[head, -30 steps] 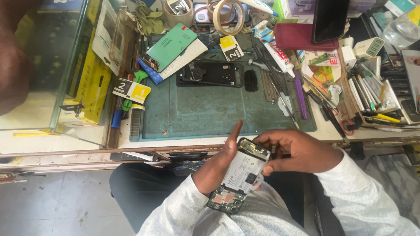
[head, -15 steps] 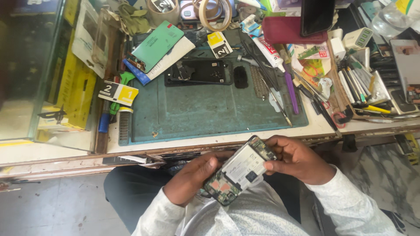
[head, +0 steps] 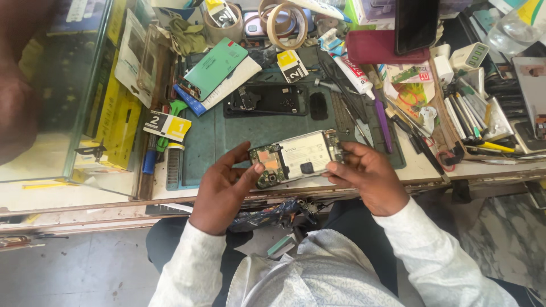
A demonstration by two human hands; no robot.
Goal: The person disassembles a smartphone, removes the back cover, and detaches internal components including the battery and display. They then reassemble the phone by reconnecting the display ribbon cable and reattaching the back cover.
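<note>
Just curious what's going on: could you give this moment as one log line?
left hand: holds opened phone | right hand: grips its other end | phone: level, above green mat | black back cover: lies on mat

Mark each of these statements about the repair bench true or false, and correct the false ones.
1. Both hands hold the opened phone. True: the left hand grips its circuit-board end and the right hand its other end.
2. The opened phone lies flat on the green mat. False: it is held up above the mat's near edge.
3. A black phone shell lies on the mat beyond the hands. True.
4. The roll of tape sits at the near edge of the bench. False: it sits at the far side.
5. The right hand holds a screwdriver. False: it holds only the phone.
</note>
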